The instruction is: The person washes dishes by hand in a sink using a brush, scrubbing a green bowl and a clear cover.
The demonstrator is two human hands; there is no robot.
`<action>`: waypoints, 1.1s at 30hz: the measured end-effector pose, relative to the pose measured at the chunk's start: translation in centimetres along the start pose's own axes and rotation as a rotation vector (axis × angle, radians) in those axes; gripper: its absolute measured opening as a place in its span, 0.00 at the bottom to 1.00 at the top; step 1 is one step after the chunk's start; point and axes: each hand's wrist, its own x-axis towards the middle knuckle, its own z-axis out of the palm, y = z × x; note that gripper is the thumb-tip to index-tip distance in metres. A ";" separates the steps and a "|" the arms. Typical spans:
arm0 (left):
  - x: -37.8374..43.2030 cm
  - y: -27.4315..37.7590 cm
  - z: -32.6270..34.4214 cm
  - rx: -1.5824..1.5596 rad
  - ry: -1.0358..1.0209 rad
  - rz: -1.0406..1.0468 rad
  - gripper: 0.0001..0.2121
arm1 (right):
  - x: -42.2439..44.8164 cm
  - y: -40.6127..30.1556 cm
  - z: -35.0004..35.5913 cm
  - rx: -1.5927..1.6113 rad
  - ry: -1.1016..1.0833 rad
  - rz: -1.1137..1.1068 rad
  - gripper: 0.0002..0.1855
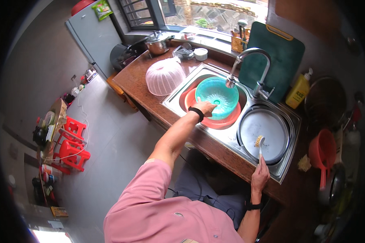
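My left hand [204, 107] reaches over the near-left rim of a translucent teal plastic basin [222, 89], its fingers lying inside. The basin sits within a red-orange plastic basin [234, 117] in the left bowl of the steel double sink [229, 133]. My right hand [260, 176] grips the handle of a white scrubbing brush [260, 144] with tan bristles. Those bristles are over a round, pale-bottomed pan [264, 126] with dark specks, which rests in the right sink bowl. Above the teal basin hangs the spout of the chrome faucet [230, 81].
A pink mesh dome cover [165, 76] stands left of the sink. Behind are a steel pot [157, 44], a white container [200, 54] and a green cutting board [272, 57]. Rightward are a yellow pump bottle [298, 89] and a red dipper [322, 148]. Red stools [74, 155] stand leftward.
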 end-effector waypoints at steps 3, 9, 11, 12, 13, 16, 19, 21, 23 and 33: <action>-0.4 -2.1 1.8 -0.025 -0.002 -0.020 0.20 | -0.1 -0.3 0.7 0.002 -0.015 -0.046 0.22; -1.8 -5.1 1.5 -0.164 0.513 -0.011 0.17 | 0.0 -0.6 0.8 0.037 -0.016 -0.058 0.22; -2.5 -5.4 -1.2 -0.135 0.713 -0.227 0.16 | 0.1 -0.3 0.6 0.027 -0.024 -0.027 0.22; -3.0 -6.4 -2.8 -0.139 0.740 -0.314 0.16 | 0.0 -0.2 0.6 0.031 -0.015 -0.037 0.22; -3.9 -7.5 -3.2 -0.122 0.868 -0.344 0.18 | 0.1 -0.2 0.6 0.033 -0.007 -0.048 0.22; -5.4 -12.0 -5.2 -0.046 0.904 -0.442 0.23 | 0.1 -1.1 0.2 0.054 -0.013 -0.025 0.22; -6.3 -17.4 -6.2 -0.039 0.954 -0.633 0.30 | 0.1 -0.7 0.6 0.060 -0.021 -0.031 0.22; -7.1 -20.9 -7.3 -0.150 0.827 -0.654 0.35 | 0.2 -1.3 0.3 0.053 -0.044 -0.006 0.21; -7.3 -22.6 -7.8 -0.184 0.824 -0.703 0.35 | 0.3 -1.5 0.3 0.043 -0.064 0.018 0.20; -9.3 -19.4 -9.1 -0.064 0.624 -0.665 0.34 | 0.4 -1.7 -0.1 -0.014 -0.077 0.035 0.19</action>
